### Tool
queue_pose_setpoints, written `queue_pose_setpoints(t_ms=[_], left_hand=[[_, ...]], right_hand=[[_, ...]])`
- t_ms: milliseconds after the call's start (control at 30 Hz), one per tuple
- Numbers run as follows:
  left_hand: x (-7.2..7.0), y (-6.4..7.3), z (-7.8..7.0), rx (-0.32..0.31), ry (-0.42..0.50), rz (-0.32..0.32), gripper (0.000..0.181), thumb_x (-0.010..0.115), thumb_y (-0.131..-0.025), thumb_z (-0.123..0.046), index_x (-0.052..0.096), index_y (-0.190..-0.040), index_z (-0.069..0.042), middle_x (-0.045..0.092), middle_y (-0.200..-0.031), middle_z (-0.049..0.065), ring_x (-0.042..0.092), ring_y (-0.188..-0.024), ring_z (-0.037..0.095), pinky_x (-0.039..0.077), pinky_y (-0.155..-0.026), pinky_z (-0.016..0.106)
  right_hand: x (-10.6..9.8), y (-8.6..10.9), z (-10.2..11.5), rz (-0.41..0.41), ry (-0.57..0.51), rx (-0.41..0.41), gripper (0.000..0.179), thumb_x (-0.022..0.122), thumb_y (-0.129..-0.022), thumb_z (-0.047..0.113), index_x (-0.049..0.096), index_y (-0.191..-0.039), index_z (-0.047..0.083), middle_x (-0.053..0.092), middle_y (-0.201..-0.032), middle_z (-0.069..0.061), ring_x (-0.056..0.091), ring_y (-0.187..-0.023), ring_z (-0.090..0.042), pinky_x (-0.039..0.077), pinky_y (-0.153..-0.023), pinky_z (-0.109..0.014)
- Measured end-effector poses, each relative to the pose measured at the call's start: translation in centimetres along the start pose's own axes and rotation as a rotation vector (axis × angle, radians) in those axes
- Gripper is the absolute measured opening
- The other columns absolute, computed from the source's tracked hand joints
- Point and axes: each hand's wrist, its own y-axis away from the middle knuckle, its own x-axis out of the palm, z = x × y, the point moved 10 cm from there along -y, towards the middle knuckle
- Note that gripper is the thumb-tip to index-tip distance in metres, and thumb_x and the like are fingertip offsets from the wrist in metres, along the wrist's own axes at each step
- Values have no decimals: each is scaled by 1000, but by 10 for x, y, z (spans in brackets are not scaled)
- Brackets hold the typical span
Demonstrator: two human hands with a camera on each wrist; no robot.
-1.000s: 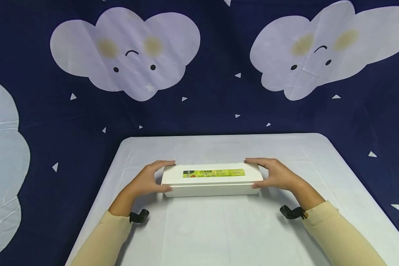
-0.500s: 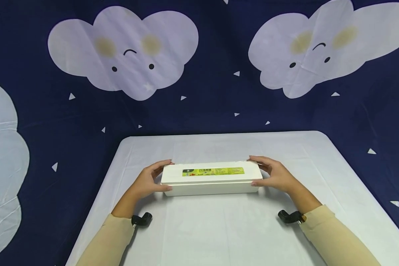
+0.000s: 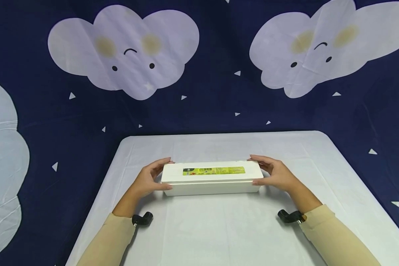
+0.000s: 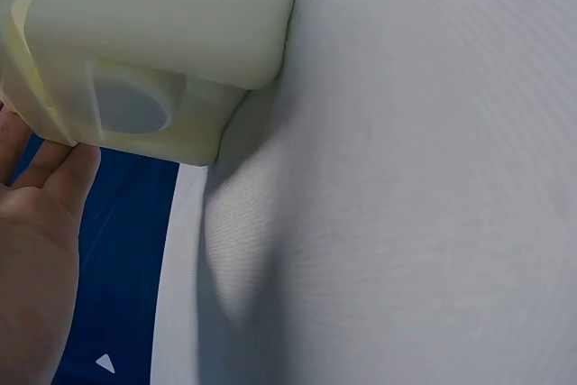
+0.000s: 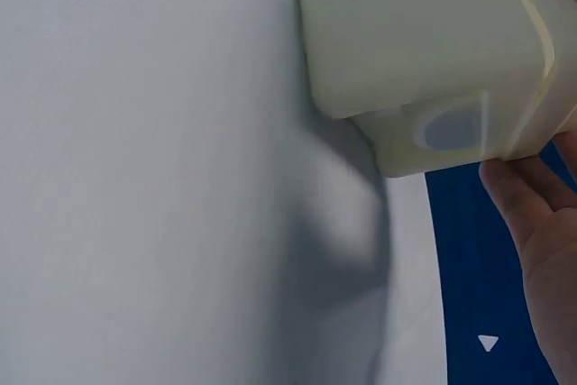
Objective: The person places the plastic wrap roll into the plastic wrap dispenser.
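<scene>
A long white plastic cling film box lies crosswise on the white-covered table in the head view, its lid down. A yellow-green label runs along the top. My left hand holds its left end, thumb on the front face and fingers round the back edge. At the opposite end, my right hand grips it the same way. Both wrist views show a round grey roll end through the box's end wall. The back fingertips are partly hidden behind the box.
The white cloth-covered table reaches toward the person, with rounded far corners. Behind it hangs a dark blue curtain with cloud prints. A black wrist camera mount sits at each cuff, such as the left mount.
The box stays in nearly the same place. Fingers of both hands have shifted slightly along its back edge, with more gap showing under the right index finger. Both wrists have turned a little.
</scene>
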Motion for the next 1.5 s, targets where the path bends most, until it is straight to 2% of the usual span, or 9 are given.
queue_pose_setpoints(t_ms=[167, 300, 500, 833, 1100, 1233, 1333, 1433, 1500], left_hand=[[-2, -4, 1, 1, 23, -10, 95, 94, -68, 12, 51, -153, -1, 59, -146, 18, 52, -139, 28, 36, -120, 32], [-2, -5, -1, 17, 21, -11, 96, 93, -69, 14, 51, -153, 0, 58, -146, 19, 51, -140, 30, 36, -119, 32], [-1, 0, -4, 17, 6, -1, 97, 96, -66, 12, 52, -152, 1, 58, -146, 23, 49, -142, 30, 33, -120, 30], [3, 3, -3, 5, -12, 18, 99, 97, -64, 11, 54, -152, -4, 59, -147, 17, 47, -143, 27, 29, -123, 31], [2, 5, -2, -16, -115, 9, 101, 103, -61, 0, 55, -150, -1, 62, -145, 8, 44, -145, 26, 30, -122, 29], [2, 4, -1, -29, -128, 7, 100, 102, -62, 0, 56, -150, -8, 60, -147, 7, 40, -148, 28, 29, -123, 30], [4, 4, -1, -62, -128, 5, 100, 100, -65, 3, 54, -152, -7, 58, -150, 10, 37, -150, 29, 26, -123, 30], [4, 4, 1, -62, -126, 18, 100, 99, -67, 2, 51, -155, -9, 56, -152, 8, 35, -151, 27, 26, -123, 30], [4, 3, 1, -55, -117, 26, 100, 99, -68, 1, 51, -155, -9, 56, -152, 8, 36, -151, 26, 26, -123, 31]], right_hand=[[-5, -5, -4, -10, -51, 46, 91, 93, -76, -4, 48, -155, -2, 56, -147, -24, 49, -141, -36, 40, -116, -26], [-8, -8, 2, -22, -58, 22, 91, 93, -75, -5, 49, -155, 0, 56, -147, -24, 51, -140, -32, 40, -115, -26], [-2, 0, 11, -6, -7, -33, 92, 96, -71, -3, 52, -152, -2, 55, -147, -25, 50, -140, -23, 38, -118, -29], [3, 10, 11, -23, 40, -88, 94, 97, -68, -7, 53, -151, -1, 52, -146, -26, 49, -140, -28, 36, -119, -36], [5, 6, 9, -10, 78, -128, 94, 97, -69, -6, 53, -151, 0, 52, -147, -27, 48, -140, -30, 35, -120, -40], [4, 4, 5, -8, 41, -124, 94, 96, -68, -10, 52, -151, -3, 51, -147, -29, 48, -140, -29, 36, -120, -39], [4, 3, 0, -4, -10, -115, 95, 93, -68, -15, 50, -151, -5, 49, -148, -30, 48, -140, -33, 38, -118, -38], [3, 2, -5, -3, -47, -100, 96, 92, -69, -17, 48, -153, -5, 47, -150, -31, 49, -140, -36, 41, -117, -39], [3, 2, -8, -5, -64, -96, 96, 91, -69, -17, 47, -153, -5, 46, -151, -32, 49, -140, -33, 42, -116, -39]])
